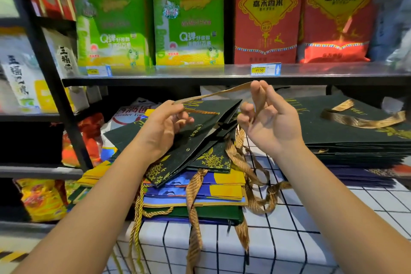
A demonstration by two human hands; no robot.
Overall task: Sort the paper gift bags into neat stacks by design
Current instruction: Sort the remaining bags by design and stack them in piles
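Head view: I look down at my two bare hands, raised over a checked tablecloth (300, 218) in front of shop shelving (222, 78).
Left hand: my left hand (165, 127) holds a dark green gift bag (200, 138) with gold flowers, fingers curled round its top edge where a ribbon handle (211, 95) leaves it. The bag is lifted and tilted above the pile below.
Right hand: my right hand (266, 122) is palm up, and the same ribbon handle runs across to its raised fingertips. It looks pinched between thumb and fingers, though motion blur makes the exact contact hard to read.
Unsorted pile: beneath the lifted bag lies a mixed pile (200, 191) of blue, yellow and green bags, with ribbons and a gold cord trailing over the table edge.
Sorted stack: to my right sits a green stack (355, 140) of matching bags, a brown ribbon lying loose on top. That is where this bag seems to belong.
Behind: green rice packs (189, 18) and red rice packs (266, 18) stand on the shelf above.
Risk: the loose ribbons below are tangled together; if one is caught on my bag, carrying it across could drag the pile askew or off the edge.
Risk: pulling the handle hard could tear it from the paper.
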